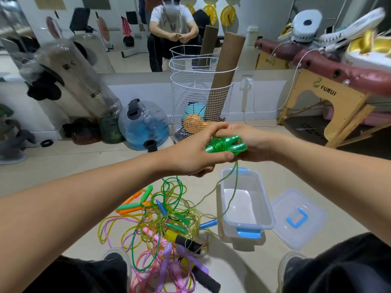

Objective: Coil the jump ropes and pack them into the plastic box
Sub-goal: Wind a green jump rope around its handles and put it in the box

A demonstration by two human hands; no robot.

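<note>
Left hand: my left hand (195, 154) is closed around the near end of the green jump rope (225, 144), thumb pressed along the underside of its handles.
Right hand: my right hand (252, 142) meets the left from the other side, fingers curled over the far end of the same bundle; both hands touch each other around it.
What I hold: two glossy green handles lie side by side, with green cord wound round them in several turns where my hands meet.
Loose tail: one strand of the green cord (234, 182) drops straight down from under my grip, crosses the near wall of the box and trails off toward the heap on the floor.
Plastic box: the clear plastic box (265, 210) sits on the floor directly below my grip and a little to its right, open, with blue latches; only the hanging strand passes over it.
Lid: the clear lid (298, 218) with a blue handle lies flat on the floor just right of the box, further right of my grip.
Rope pile: the tangled pile of jump ropes (167, 225) lies below and left of my grip, between my knees, with green, orange, blue, pink, purple, yellow and black handles and loose cords mixed together.
Beyond my grip: a white wire basket (201, 98) stands on the floor past my hands, in front of a mirror.
</note>
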